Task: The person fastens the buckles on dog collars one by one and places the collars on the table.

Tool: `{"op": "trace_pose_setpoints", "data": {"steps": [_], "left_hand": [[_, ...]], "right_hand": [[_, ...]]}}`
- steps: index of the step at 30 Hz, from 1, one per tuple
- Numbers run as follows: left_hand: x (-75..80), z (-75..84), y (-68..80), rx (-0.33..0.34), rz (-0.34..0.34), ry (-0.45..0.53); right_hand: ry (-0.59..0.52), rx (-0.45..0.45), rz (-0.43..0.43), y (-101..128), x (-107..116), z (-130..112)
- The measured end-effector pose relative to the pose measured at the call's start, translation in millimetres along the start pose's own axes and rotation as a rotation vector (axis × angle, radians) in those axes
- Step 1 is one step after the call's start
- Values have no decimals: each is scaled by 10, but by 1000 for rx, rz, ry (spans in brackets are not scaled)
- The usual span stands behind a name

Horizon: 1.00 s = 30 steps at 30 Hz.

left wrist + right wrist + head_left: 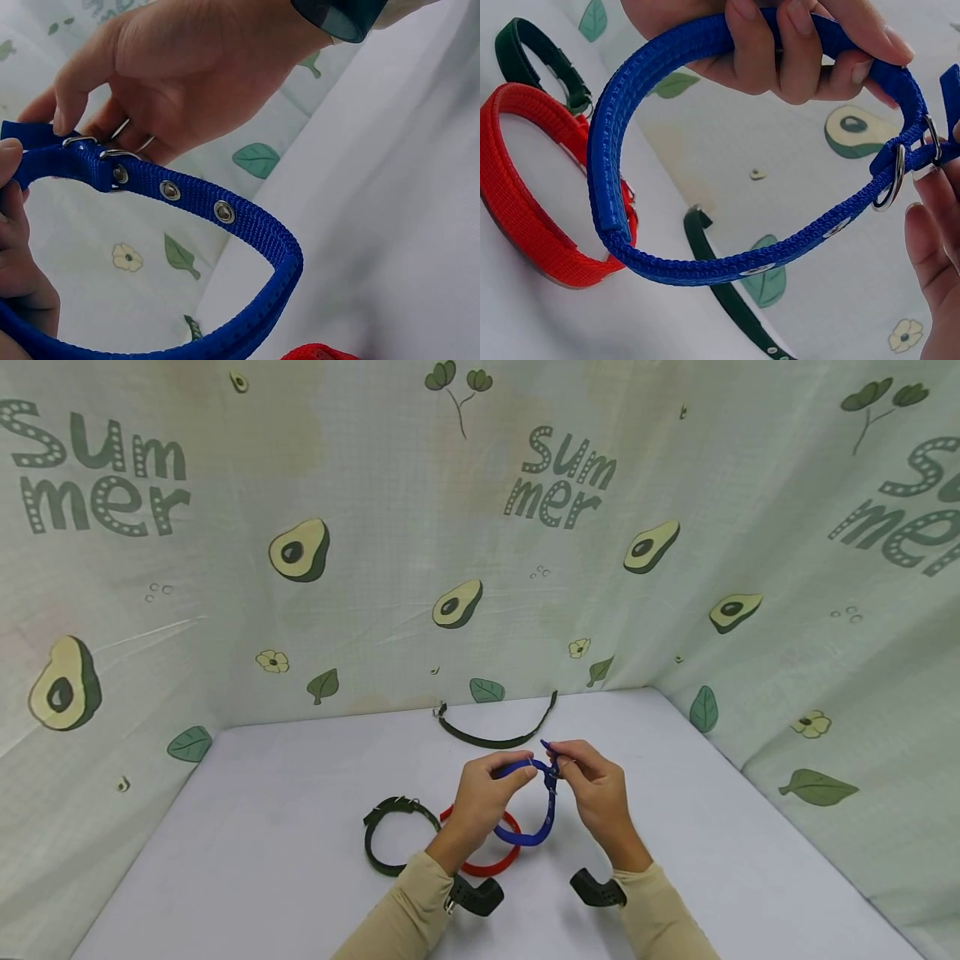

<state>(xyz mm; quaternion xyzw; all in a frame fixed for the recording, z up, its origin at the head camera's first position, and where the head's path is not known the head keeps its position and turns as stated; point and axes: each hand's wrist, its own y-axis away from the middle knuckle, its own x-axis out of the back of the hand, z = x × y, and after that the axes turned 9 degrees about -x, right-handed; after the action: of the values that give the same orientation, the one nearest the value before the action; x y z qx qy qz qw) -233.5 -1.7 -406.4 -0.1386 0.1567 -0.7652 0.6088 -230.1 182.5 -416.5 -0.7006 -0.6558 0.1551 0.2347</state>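
A blue dog collar (528, 839) hangs as a closed loop between both hands, above the table. My left hand (480, 793) grips its band left of the metal buckle (931, 142), fingers curled round the webbing in the right wrist view. The right hand (600, 789) pinches the collar at the buckle, by the strap's free end (34, 135), which sticks out past it. Beside the buckle sits a metal D-ring (891, 180). Metal eyelets (170, 190) line the strap.
A red collar (491, 868) lies looped on the table beneath the left hand, partly covered by it. Left of it lies a looped dark green collar (371, 843). Another dark green collar (487, 743) lies opened out by the printed curtain (375, 635) at the back.
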Motion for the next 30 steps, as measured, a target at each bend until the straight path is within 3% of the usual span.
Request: {"op": "trace_pose_setpoints", "data": {"steps": [11, 19, 24, 30], "left_hand": [[-12, 8, -1, -31, -11, -26], [-10, 7, 13, -21, -24, -37], [-6, 7, 13, -15, -15, -22], [-3, -3, 6, -10, -4, -27]], "right_hand": [[132, 100, 12, 38, -77, -290], [247, 112, 34, 10, -35, 16], [277, 147, 23, 18, -39, 55], [290, 129, 16, 34, -55, 53]]}}
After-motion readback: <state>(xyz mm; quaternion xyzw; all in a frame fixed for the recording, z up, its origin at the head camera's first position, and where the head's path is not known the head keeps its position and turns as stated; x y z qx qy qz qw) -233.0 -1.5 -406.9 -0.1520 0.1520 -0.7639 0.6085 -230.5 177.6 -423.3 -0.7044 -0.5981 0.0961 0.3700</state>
